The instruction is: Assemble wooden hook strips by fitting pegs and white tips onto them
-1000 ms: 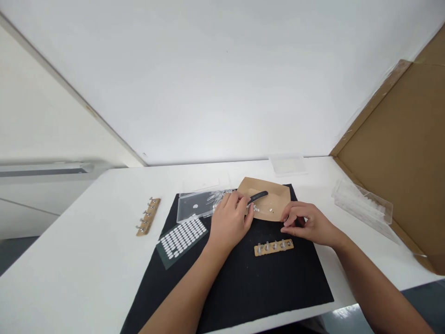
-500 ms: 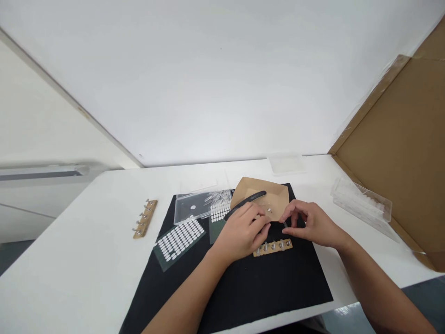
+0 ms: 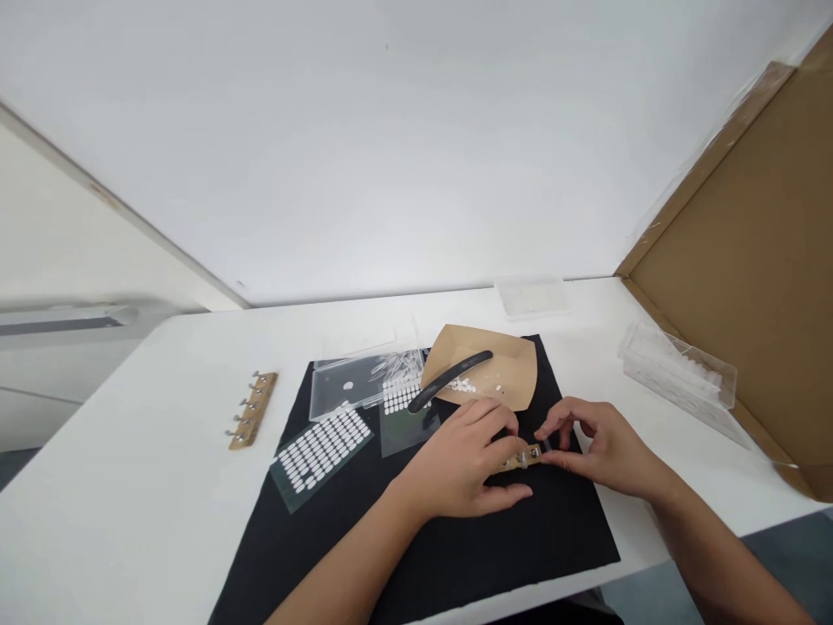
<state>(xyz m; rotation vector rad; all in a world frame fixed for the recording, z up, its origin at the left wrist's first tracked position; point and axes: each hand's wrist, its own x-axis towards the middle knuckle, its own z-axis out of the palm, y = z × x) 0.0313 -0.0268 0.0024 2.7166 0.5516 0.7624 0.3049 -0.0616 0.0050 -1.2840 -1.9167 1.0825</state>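
Here we are at the desk (image 3: 162,486), taking our bearings from the tan paper tray (image 3: 519,354). On its near side, on the black mat (image 3: 482,555), sits the wooden strip (image 3: 528,461), and this is the relation that counts: its long axis runs roughly left to right, and its uncovered right end points straight at our right hand (image 3: 602,447). That hand is the nearer one to this end, just beside it, near-right of the tray. Thumb and index are nipped together on a small clear piece (image 3: 547,444), wrist low, forearm slanting in from the near right.

Our left hand (image 3: 459,456), near-left of the tray's middle, arches palm-down over the strip's other end and hides it. Fingers bend forward, the thumb juts apart on the near side; whether they truly grip the wood, we can't tell.

Around the tray, then: a curved black file (image 3: 449,380) lies over its left side, white bits (image 3: 463,384) sit inside it, and a sheet of white ovals (image 3: 325,447) lies well to its left.
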